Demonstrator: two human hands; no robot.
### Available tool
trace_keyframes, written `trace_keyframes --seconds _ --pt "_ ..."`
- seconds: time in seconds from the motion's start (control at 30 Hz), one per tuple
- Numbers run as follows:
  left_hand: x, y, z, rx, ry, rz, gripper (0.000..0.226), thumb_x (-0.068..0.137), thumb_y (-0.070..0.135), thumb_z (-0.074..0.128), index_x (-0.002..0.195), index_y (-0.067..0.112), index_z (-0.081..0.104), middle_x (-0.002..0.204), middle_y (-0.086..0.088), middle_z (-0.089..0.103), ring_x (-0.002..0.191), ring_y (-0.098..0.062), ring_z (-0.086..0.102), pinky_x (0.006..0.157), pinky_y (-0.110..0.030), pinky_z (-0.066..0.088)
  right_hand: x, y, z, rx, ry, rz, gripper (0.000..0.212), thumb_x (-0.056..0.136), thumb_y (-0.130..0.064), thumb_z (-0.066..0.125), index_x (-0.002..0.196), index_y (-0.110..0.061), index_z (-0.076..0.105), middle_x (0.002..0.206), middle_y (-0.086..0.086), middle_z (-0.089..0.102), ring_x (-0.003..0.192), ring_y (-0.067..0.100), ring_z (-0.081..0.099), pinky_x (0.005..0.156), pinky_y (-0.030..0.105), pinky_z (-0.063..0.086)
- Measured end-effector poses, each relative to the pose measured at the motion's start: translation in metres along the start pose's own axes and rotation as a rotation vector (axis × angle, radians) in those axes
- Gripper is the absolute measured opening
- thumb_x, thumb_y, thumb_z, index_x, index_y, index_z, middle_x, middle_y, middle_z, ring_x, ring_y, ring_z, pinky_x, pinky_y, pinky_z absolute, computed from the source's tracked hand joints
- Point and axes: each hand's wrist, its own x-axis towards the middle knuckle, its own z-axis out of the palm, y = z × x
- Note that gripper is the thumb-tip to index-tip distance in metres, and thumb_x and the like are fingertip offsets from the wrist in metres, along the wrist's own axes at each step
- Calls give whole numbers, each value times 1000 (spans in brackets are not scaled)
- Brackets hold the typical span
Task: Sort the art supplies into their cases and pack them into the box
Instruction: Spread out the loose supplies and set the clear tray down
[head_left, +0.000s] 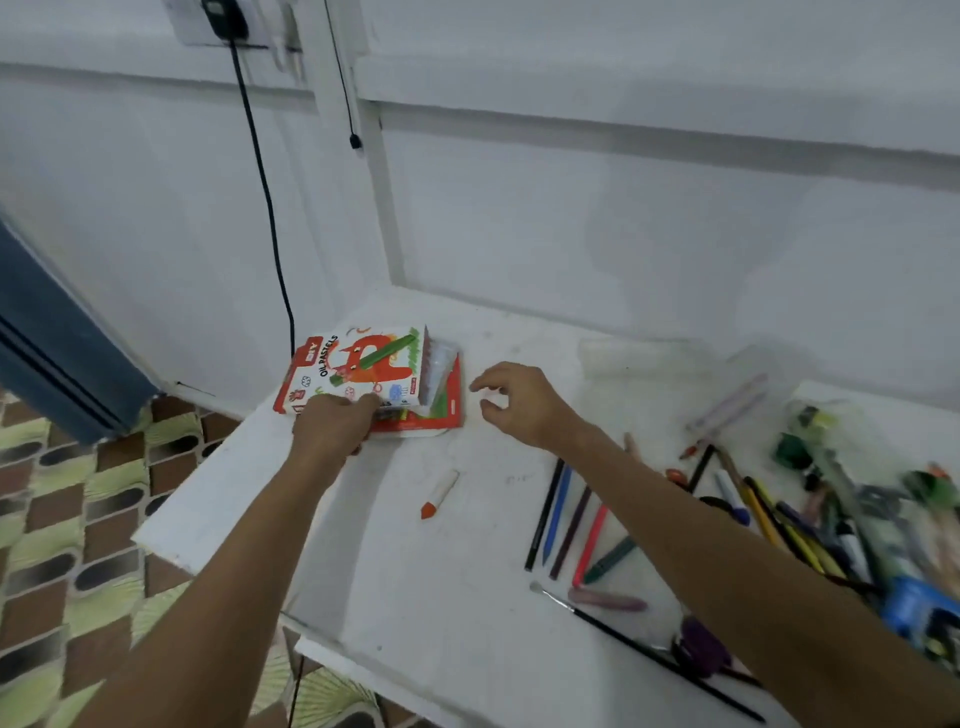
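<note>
Left hand gripping near edge of pastel box; right hand loosely curled, empty, beside it above table

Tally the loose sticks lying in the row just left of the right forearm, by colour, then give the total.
Black: 1
Blue: 1
Dark purple: 1
Pink-red: 1
Green: 1
Total: 5

The blurred pile further right is not counted; neither is the orange-tipped pastel lying apart.
</note>
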Motion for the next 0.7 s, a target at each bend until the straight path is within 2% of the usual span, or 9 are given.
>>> trace_keyframes --seconds 0.07,0.17,0.3,0.37,0.43,0.53,0.6,0.7 --pt "-7 13 13 86 8 100 40 90 39 59 79 0 62 66 -11 57 54 -21 49 52 -24 35 -16 12 -23 -1 39 40 23 81 -3 64 103 -6 70 107 8 67 96 19 61 87 27 49" --pt "-23 42 45 115 -72 226 31 88 29 60 74 2 62 62 -8 53 56 -22 48 52 -26 34 -46 32 -65 -37 116 134 23 81 -4 64 102 -7 71 104 7 68 92 19 62 85 27 50" --pt "-44 80 102 170 -225 390 33 87 30 62 74 0 65 68 -14 63 57 -23 54 58 -27 42 -95 58 -120 -108 224 262 21 81 -5 64 101 -9 70 101 5 67 90 18 61 81 18 45" --pt "-52 95 130 205 -293 471 30 85 29 62 76 1 66 72 -13 66 63 -24 57 62 -28 45 -118 66 -145 -139 260 317 23 82 -7 64 103 -11 70 104 4 66 91 15 60 81 18 45" --pt "-59 110 157 262 -329 549 24 86 29 62 82 5 67 79 -6 65 71 -21 57 64 -26 43 -139 72 -166 -174 316 358 23 82 -8 64 104 -11 70 104 4 66 89 14 60 80 20 46" --pt "-64 128 192 368 -347 670 23 87 30 62 97 10 66 96 -2 63 83 -16 54 72 -23 39 -165 80 -191 -249 362 449 23 82 -11 65 104 -10 69 103 5 66 86 12 56 76 13 37" --pt "-61 137 210 421 -346 740 28 88 29 62 107 9 64 106 -6 62 92 -19 54 78 -23 37 -181 86 -203 -279 375 527 25 81 -13 67 106 -9 69 106 8 64 92 16 57 79 15 35" --pt "-54 144 230 525 -371 819 39 89 27 61 122 8 57 124 -14 55 111 -27 53 83 -25 37 -204 96 -216 -313 383 662 35 78 -25 71 110 -12 67 114 10 60 110 25 53 91 26 38"
